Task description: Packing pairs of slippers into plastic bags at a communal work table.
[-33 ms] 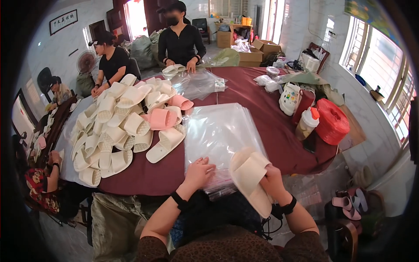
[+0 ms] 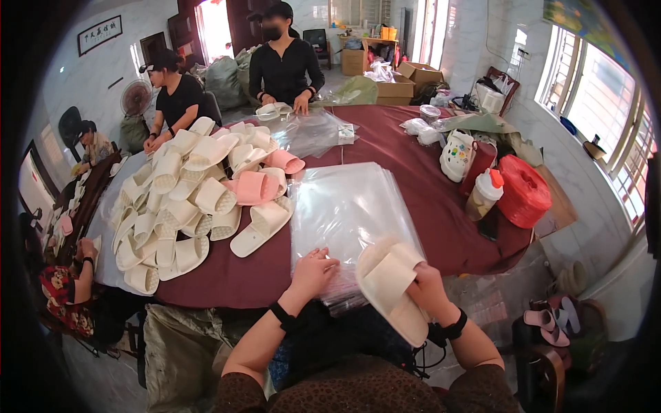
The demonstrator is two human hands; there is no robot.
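While a pile of cream and pink slippers occupies the left of the frame, the left hand rests at lower centre on the stack of clear plastic bags, fingers bent; whether they pinch a bag cannot be told. Right of it, a tilted cream slipper is gripped near its strap by the right hand, fingertips hidden

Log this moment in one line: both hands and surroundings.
left hand: at near part of clear bag stack | right hand: holding cream slipper | left of bags: slipper pile on table
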